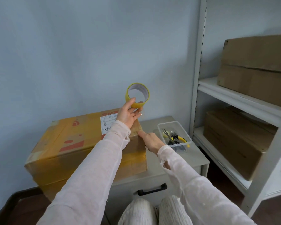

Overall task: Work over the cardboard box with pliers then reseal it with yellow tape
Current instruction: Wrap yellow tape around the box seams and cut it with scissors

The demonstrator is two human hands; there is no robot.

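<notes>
left hand point(128, 115): grip curled round yellow tape roll point(137, 95), raised above cardboard box point(68, 143) | right hand point(151, 142): grip slack, fingertips pressing box's right end | pliers point(177, 138) in clear tub point(169, 123) on table point(193, 158)

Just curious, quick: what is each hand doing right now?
Left hand: holds the yellow tape roll.
Right hand: open, pressing on the cardboard box.

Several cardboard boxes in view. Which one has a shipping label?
The cardboard box on the grey cabinet, wrapped in yellow tape with red print. The upper shelf box and lower shelf box are plain brown.
</notes>
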